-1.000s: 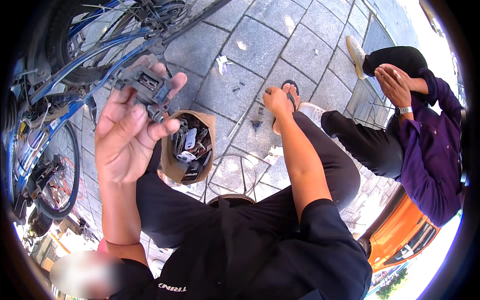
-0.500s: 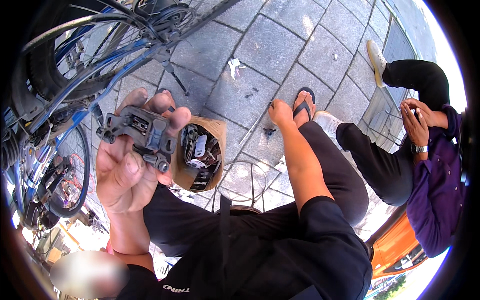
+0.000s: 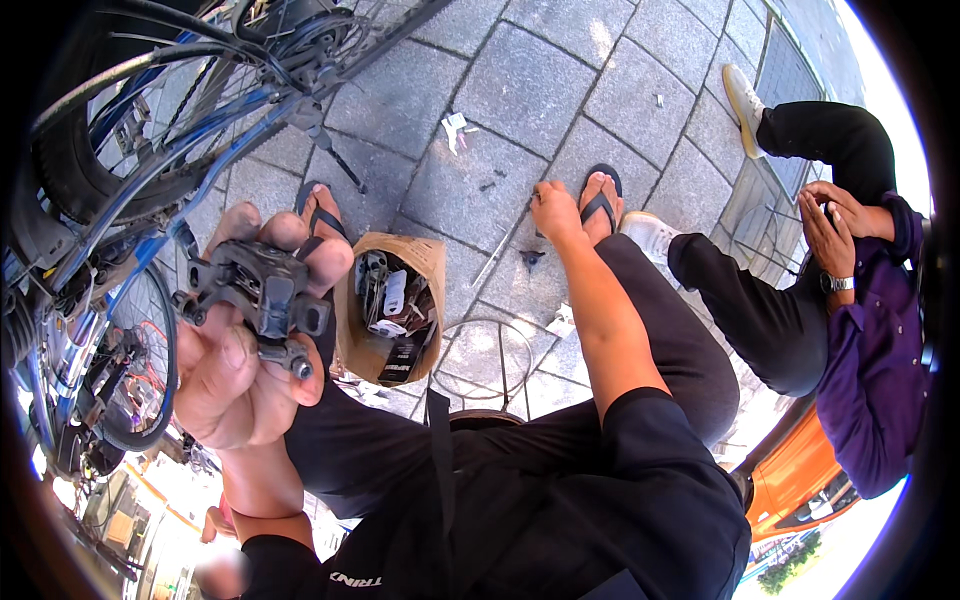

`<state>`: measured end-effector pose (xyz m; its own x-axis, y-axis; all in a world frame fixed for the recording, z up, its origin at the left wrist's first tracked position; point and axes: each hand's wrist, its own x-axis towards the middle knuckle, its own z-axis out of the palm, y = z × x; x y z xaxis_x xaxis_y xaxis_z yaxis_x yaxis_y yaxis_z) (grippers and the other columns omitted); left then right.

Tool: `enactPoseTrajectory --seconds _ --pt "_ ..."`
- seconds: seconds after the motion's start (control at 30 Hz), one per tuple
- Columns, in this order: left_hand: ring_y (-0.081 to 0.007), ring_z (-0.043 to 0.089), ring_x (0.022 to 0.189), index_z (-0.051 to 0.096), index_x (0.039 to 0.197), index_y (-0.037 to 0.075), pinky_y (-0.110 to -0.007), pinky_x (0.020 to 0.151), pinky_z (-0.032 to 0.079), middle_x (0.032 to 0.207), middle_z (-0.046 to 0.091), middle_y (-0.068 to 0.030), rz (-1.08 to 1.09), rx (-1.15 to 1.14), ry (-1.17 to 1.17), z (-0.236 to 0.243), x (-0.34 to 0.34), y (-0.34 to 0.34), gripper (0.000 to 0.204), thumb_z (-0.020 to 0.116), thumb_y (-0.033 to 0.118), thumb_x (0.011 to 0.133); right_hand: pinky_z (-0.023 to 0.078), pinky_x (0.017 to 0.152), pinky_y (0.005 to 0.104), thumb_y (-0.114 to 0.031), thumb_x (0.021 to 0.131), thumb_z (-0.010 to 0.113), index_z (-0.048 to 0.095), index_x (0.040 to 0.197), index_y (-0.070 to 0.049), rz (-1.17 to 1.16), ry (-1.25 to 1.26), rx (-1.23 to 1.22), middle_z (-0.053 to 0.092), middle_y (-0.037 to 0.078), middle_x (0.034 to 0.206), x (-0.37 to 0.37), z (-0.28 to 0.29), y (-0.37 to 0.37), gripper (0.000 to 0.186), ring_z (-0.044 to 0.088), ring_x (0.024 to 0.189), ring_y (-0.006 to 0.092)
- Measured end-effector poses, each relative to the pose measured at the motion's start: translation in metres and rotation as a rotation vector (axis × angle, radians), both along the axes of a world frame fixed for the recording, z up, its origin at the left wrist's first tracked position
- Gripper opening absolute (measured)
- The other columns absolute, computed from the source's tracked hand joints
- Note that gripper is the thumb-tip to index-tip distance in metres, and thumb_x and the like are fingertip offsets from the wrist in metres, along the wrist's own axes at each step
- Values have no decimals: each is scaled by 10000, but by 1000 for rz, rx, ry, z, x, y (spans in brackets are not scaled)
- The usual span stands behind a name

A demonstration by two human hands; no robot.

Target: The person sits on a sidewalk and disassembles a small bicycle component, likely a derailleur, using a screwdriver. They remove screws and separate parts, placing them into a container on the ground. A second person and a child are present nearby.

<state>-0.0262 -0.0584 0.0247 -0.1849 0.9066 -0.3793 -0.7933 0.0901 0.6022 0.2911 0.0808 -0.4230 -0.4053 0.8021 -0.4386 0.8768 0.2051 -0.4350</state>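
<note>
Close to the camera, my left hand [image 3: 245,385] grips what looks like a black bicycle disc-brake caliper [image 3: 262,285]. Thumb and fingers are curled round the dusty part, with its slot and a bolt end showing. Dark grime marks the fingertips. My right arm stretches out over my right knee. Beyond that knee my right hand [image 3: 558,212] is closed, its knuckles facing up; a small dark spot shows at the fingertips, and what the hand holds, if anything, is hidden.
An open cardboard box [image 3: 428,262] with parts and packets stands between my feet. A blue bicycle [image 3: 170,235] lies at the left. White scraps [image 3: 456,130] and a small black piece [image 3: 532,260] dot the paving. A person in purple [image 3: 870,390] sits at right, hands together.
My left hand has shifted slightly left and down, tilting the caliper a little. My right hand stays closed beyond the knee. The whole view has shifted slightly.
</note>
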Motion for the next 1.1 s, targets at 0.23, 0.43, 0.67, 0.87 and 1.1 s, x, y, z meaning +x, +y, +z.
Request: enactPoseTrajectory --seconds 0.23,0.43,0.67,0.87,1.1 --pt "-483 296 1530 120 1611 -32 -388 783 697 1611 294 -287 -37 49 -23 -3 0 -1 753 587 54 1027 563 950 497 -166 925 630 706 1066 -19 233 -118 -36 677 240 1179 0 -4 9 217 697 1070 434" --pt "-491 378 1489 343 1531 -107 -389 852 684 1544 436 -293 -3 60 90 -4 8 15 565 561 40 1030 564 913 492 -271 862 677 759 992 22 112 -68 -121 729 287 1058 -15 92 44 330 709 1017 452" --pt "-417 419 1494 446 1471 -134 -349 1020 595 1508 504 -284 -204 226 181 -17 22 41 552 584 -59 942 590 843 472 -340 820 686 778 934 2 21 192 137 743 264 926 24 325 95 372 735 923 420" --pt "-383 433 1483 418 1487 -140 -326 1106 558 1563 407 -353 -316 213 117 -44 38 34 503 499 -129 992 568 770 358 -277 853 723 732 955 32 -367 498 259 746 173 854 171 493 -47 326 715 784 255" --pt "-334 526 1394 431 1430 -207 -321 1110 544 1580 378 -363 -472 144 98 -76 21 35 439 518 -90 1016 589 723 360 -300 861 743 771 979 -4 -1256 234 66 771 123 848 425 391 -334 319 736 705 195"
